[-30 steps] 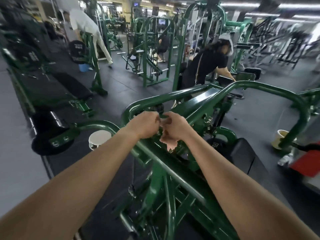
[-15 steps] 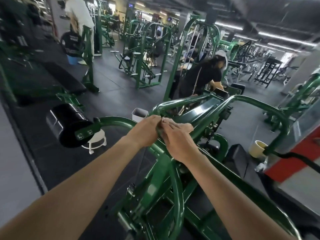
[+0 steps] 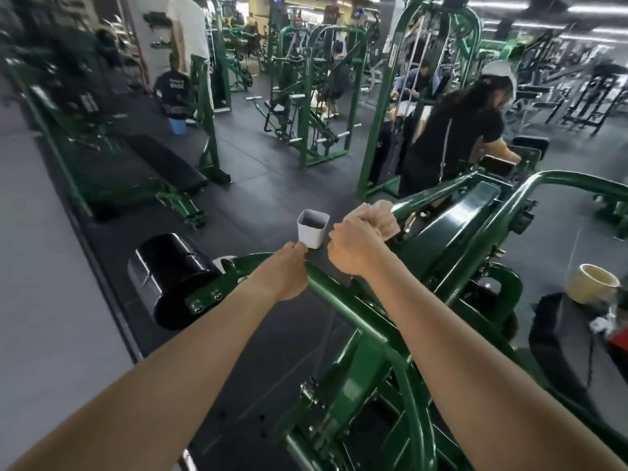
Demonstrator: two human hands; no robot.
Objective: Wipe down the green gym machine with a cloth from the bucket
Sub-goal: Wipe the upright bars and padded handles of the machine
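Note:
The green gym machine (image 3: 343,297) fills the lower middle of the head view, its curved tube running from a black roller pad to a far loop. My left hand (image 3: 285,270) grips the tube near the bend. My right hand (image 3: 356,246) holds a pale pink cloth (image 3: 380,214), bunched in its fingers and pressed on the upper tube. A white square bucket (image 3: 313,228) stands on the floor just beyond my hands.
A black roller pad (image 3: 170,277) juts out at the left. A person in black (image 3: 452,141) leans over the machine's far end. A cream bucket (image 3: 593,283) sits at the right. Other green machines (image 3: 306,107) and people stand beyond on the dark floor.
My hands have come apart: the right has slid up the tube with the cloth, the left has stayed back on the bend. The view has tilted up and the white bucket shows more fully.

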